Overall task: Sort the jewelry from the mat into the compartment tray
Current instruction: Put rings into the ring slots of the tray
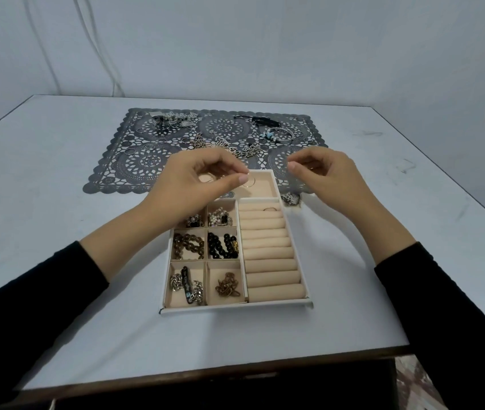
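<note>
With left hand point(202, 179) and right hand point(324, 176) over the far end of the tray point(235, 308), fingertips point(242, 179) pinched close, maybe on something too thin to see, and more jewelry point(276, 134) lying on the mat point(134, 161) behind, could drop a tiny piece onto the desk point(57, 261) or in the wrong box.

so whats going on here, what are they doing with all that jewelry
A person is sorting jewelry from the lace mat into a compartment tray. Both hands are over the tray's far end. The left hand pinches thumb to forefinger above the far compartment, and the right hand has its fingers curled beside it. What they hold is too small to tell. The small compartments hold beads and chains, one ring sits in the ring rolls, and many loose pieces lie on the mat.
</note>
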The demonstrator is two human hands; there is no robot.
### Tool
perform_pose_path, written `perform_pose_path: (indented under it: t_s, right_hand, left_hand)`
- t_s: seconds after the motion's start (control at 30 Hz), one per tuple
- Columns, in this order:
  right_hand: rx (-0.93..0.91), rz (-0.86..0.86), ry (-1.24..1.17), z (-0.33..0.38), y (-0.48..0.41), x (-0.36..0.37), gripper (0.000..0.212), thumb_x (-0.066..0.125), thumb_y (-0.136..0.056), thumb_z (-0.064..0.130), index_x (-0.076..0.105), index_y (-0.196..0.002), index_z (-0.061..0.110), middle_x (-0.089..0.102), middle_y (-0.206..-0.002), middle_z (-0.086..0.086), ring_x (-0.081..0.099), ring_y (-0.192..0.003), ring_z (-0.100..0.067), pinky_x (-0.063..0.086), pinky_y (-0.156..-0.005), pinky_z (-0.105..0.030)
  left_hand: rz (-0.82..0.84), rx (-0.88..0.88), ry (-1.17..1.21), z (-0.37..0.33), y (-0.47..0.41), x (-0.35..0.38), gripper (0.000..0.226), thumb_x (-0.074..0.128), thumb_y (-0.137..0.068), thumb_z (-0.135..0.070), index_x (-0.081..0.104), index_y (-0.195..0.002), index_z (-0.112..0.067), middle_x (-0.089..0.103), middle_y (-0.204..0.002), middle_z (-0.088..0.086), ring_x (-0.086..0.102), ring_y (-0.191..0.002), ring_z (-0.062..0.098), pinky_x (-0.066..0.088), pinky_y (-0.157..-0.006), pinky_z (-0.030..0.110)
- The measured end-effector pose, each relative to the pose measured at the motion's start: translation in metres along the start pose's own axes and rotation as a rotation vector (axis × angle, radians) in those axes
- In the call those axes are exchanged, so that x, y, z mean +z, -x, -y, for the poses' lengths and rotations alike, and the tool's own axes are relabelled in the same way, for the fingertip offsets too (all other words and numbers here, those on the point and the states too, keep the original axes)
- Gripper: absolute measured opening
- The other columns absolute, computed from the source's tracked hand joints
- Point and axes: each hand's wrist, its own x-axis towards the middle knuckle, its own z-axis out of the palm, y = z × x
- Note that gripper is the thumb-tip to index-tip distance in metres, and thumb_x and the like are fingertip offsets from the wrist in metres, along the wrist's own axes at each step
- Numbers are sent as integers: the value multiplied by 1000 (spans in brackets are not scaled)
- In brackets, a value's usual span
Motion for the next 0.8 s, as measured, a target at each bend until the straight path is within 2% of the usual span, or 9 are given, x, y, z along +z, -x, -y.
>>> perform_pose_path:
  t_s: [0.1, 0.17, 0.23, 0.3, 0.5, 0.63, 0.8]
  right_hand:
    - [9, -79, 245, -15, -2, -1, 22, 61, -91, 29, 66, -110, 20, 66, -107, 7, 57, -96, -5, 44, -87, -20]
    - [16, -60, 390, -24, -3, -1, 36, 57, -93, 32, 60, -125, 16, 61, -124, 0, 53, -107, -10, 37, -92, -20]
    - [12, -11, 473, -30, -4, 1, 42, 55, -94, 34, 55, -130, 13, 58, -130, -3, 52, -117, -18, 37, -97, -27]
    - [0, 37, 524, -31, -4, 5, 42, 53, -94, 35, 55, -129, 13, 58, -129, -3, 51, -120, -21, 37, -97, -28]
    - [-4, 99, 563, -23, 1, 9, 38, 47, -99, 31, 54, -131, 11, 56, -134, -4, 47, -125, -21, 31, -95, -22]
    - [-3, 106, 568, -23, 1, 9, 33, 47, -99, 29, 58, -121, 7, 61, -123, -7, 51, -114, -23, 29, -79, -19]
    - [-1, 117, 568, -21, 1, 8, 33, 47, -99, 29, 58, -120, 6, 60, -125, -9, 51, -116, -24, 31, -85, -22]
  left_hand:
    - [29, 28, -89, -1, 1, 1, 11, 77, -82, -18, 75, -92, -18, 74, -87, -9, 69, -84, 8, 57, -80, 27]
    - [64, 55, -145, -2, 2, 2, 10, 77, -83, -17, 75, -93, -17, 73, -86, -11, 68, -82, 5, 57, -77, 25]
    - [111, 94, -207, -1, 1, 3, 10, 76, -83, -19, 75, -93, -16, 71, -84, -12, 67, -79, 4, 55, -77, 25]
    - [159, 130, -274, 0, 1, 3, 11, 77, -83, -21, 75, -92, -16, 71, -84, -12, 66, -80, 3, 54, -76, 25]
    - [242, 163, -347, 1, 0, 3, 11, 75, -85, -25, 76, -93, -18, 72, -88, -12, 66, -86, 2, 55, -77, 30]
    - [265, 191, -381, 1, 0, 4, 10, 74, -86, -25, 76, -93, -18, 72, -89, -12, 66, -86, 1, 55, -79, 30]
    - [333, 161, -393, -2, -2, 1, 12, 72, -88, -25, 77, -97, -21, 72, -92, -12, 66, -88, 0, 56, -80, 29]
